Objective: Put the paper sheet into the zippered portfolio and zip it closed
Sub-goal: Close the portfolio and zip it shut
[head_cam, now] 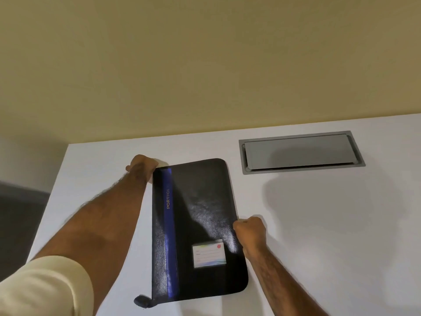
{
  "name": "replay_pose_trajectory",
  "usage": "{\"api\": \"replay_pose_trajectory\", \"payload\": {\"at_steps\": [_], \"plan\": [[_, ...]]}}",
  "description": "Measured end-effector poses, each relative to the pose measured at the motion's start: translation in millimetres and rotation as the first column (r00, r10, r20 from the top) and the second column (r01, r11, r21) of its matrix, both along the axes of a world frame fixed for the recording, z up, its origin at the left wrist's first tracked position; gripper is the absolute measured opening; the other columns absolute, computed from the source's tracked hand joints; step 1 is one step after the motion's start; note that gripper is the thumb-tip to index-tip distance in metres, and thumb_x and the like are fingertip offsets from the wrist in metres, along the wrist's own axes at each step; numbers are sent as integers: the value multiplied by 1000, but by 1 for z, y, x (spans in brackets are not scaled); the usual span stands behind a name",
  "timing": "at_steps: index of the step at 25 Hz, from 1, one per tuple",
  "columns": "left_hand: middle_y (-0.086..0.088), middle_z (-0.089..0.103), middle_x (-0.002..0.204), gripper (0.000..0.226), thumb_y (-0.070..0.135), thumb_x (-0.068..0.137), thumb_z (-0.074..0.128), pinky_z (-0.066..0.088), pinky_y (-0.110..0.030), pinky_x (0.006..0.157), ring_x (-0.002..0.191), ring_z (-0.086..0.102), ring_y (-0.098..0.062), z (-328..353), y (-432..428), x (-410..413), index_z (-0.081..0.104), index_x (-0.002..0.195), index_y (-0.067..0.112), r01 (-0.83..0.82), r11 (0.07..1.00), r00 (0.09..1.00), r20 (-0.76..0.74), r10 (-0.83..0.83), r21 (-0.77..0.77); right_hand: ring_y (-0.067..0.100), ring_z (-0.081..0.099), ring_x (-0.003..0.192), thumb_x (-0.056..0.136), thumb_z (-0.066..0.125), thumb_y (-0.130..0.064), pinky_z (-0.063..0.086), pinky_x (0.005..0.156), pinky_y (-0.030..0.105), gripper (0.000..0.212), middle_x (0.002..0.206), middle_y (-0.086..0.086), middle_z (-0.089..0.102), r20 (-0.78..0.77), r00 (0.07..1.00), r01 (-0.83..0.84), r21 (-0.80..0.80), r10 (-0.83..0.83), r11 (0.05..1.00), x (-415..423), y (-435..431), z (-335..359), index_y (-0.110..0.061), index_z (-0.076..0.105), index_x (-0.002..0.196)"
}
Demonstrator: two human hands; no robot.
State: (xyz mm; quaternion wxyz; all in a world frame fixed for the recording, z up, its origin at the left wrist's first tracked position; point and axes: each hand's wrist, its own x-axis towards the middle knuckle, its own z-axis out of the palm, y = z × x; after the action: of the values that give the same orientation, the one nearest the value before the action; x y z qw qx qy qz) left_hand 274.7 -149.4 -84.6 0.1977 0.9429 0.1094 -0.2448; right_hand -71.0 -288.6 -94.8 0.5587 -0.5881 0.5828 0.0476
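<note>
The black zippered portfolio (200,224) lies flat and closed on the white table (319,224), with a blue stripe along its left side and a white label card near its lower right. My left hand (142,166) grips its far left corner. At the middle of the portfolio's right edge my right hand (249,231) is closed in a fist; the zipper pull is hidden inside it, if it is there. No paper sheet is in sight. A small dark tab (142,301) sticks out at the portfolio's near left corner.
A grey metal cable hatch (300,152) is set into the table behind and to the right of the portfolio. The table's left edge runs close to my left forearm, with dark floor beyond. A beige wall stands behind the table.
</note>
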Motion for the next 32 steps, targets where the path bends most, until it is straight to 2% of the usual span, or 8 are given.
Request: {"api": "replay_pose_trajectory", "payload": {"at_steps": [5,9,13,17,21,25,28,32], "plan": [[-27,66,124,38,17,91,69,50,-49,104,119,62,-44,0,19,-14,66,119,-8,-115,972,992,35,125,-206,15,41,42,66,63,-1,33,50,26,31,33,-11,38,11,999,34,-17,-34,999,1,0,4,-14,45,45],[-21,71,117,31,22,96,64,48,-38,96,114,65,-36,1,26,-64,68,114,-3,-34,970,984,164,75,-241,20,55,52,71,68,1,39,50,26,10,55,6,56,3,999,39,19,-39,999,-1,-2,3,4,62,63],[-17,71,115,30,19,97,62,50,-40,94,108,66,-36,-5,52,-124,64,119,0,18,966,977,208,38,-260,16,51,50,78,64,-6,35,46,22,21,54,1,53,-56,992,-120,-119,114,986,-4,2,8,-7,56,59],[-9,75,99,18,20,96,60,56,-45,85,92,71,-31,-11,94,-199,71,107,11,53,953,975,221,16,-299,28,64,80,84,61,-17,41,66,27,11,86,6,65,-209,943,-316,-315,260,895,-9,18,16,-8,66,88],[2,76,84,12,17,93,63,55,-39,73,81,72,-26,-16,119,-246,74,98,15,-14,945,985,158,68,-325,28,67,90,89,60,-18,45,71,27,19,101,7,68,-195,934,-350,-326,300,878,-11,34,20,-10,64,105],[-4,74,76,15,17,93,65,52,-35,70,73,69,-26,-11,112,-237,75,84,11,-220,907,970,19,243,-360,28,64,73,82,58,-4,50,65,31,11,87,12,72,-148,954,-293,-246,262,924,-9,25,24,-6,69,82],[-5,70,71,23,15,95,62,47,-30,58,61,60,-19,-7,104,-227,71,77,4,-300,844,947,-33,320,-443,28,64,65,77,61,2,57,66,42,23,67,9,68,-83,966,-255,-190,243,948,-9,20,26,-11,64,59],[-8,71,75,20,13,95,61,44,-28,57,63,59,-18,3,91,-215,71,82,1,-319,783,932,-28,361,-533,32,67,71,76,60,3,60,71,48,17,69,11,68,-16,980,-199,-173,199,965,-7,14,31,-8,66,63]]}}
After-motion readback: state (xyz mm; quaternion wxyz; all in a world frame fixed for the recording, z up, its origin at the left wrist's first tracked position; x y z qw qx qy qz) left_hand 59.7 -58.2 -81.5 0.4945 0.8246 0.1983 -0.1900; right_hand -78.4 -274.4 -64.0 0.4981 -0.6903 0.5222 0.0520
